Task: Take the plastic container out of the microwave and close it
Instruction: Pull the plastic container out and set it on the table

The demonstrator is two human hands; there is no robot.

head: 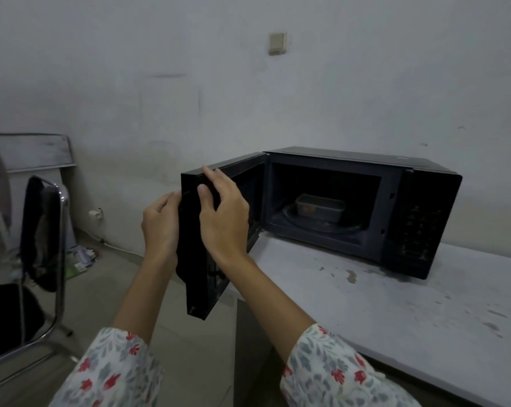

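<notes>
Head view: both hands [189, 221] on microwave door [201, 259]

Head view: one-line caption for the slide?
Both hands, left hand and right hand, hold the open microwave door; the plastic container sits inside the microwave.

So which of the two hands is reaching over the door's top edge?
The right hand: its fingers hook over the top edge of the open microwave door, while the left hand grips the door's outer side edge lower down.

plastic container [319, 207] contents too dim to tell; left hand [160, 223] fingertips hidden behind microwave door [200, 259]; keypad [418, 230] labels unreadable.
</notes>
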